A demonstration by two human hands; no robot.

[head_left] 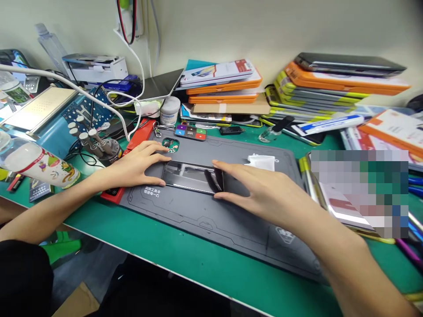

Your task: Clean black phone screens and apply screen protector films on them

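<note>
A black smartphone (190, 177) lies flat on a dark grey work mat (205, 215), its glossy face reflecting light. My left hand (137, 166) grips the phone's left end, thumb at the near edge and fingers over the far edge. My right hand (264, 191) holds the phone's right end the same way, fingers spread along its far and near edges. A phone part with camera holes (171, 144) sits on the mat just behind my left fingers. A small white cloth (261, 161) lies on the mat behind my right hand.
The mat rests on a green bench (185, 259). Stacks of orange and yellow boxes (224, 83) line the wall. A white jar (169, 110), a rack of metal-tipped tools (94, 141), a red device (139, 136), a printed bottle (39, 165) and white cables (99, 94) crowd the left.
</note>
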